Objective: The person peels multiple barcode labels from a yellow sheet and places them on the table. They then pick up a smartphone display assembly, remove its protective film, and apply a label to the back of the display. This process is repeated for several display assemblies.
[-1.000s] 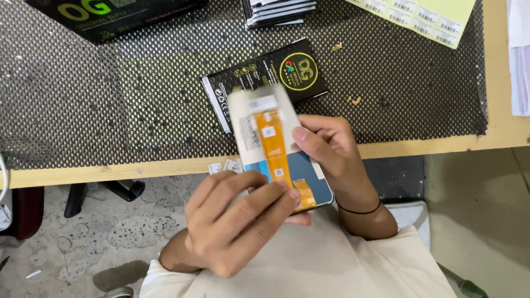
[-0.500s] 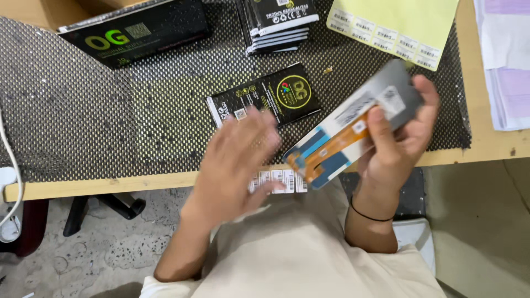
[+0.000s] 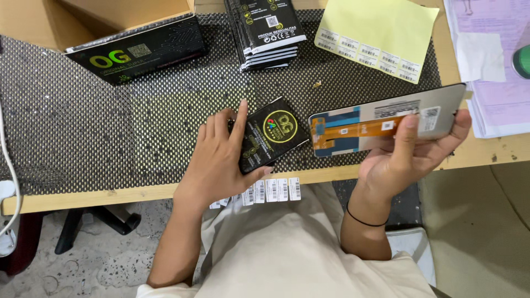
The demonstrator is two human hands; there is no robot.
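Our left hand lies flat over a small black packet on the dark dotted mat that covers the worktop. The fingers are spread and loosely curved, with the thumb at the packet's near corner and the fingertips along its far left edge, so we are pressing and clasping it rather than lifting it. The packet sits tilted, near the front edge of the mat, and carries a round yellow and green emblem.

Our right hand grips a phone screen panel from below, thumb laid across its back and fingers curled around the right end. The panel is held above the worktop, nearly level, its back facing us, with an orange flat cable running along it. Its left end comes just beside the black packet; we cannot tell whether they touch.

Farther back on the mat stand a stack of similar black packets and, to the left, a long black box lying at an angle next to a cardboard box. A yellow sheet with rows of white labels lies at the back right, and papers rest at the far right. A strip of small labels hangs by the worktop's front edge, near our shirt.
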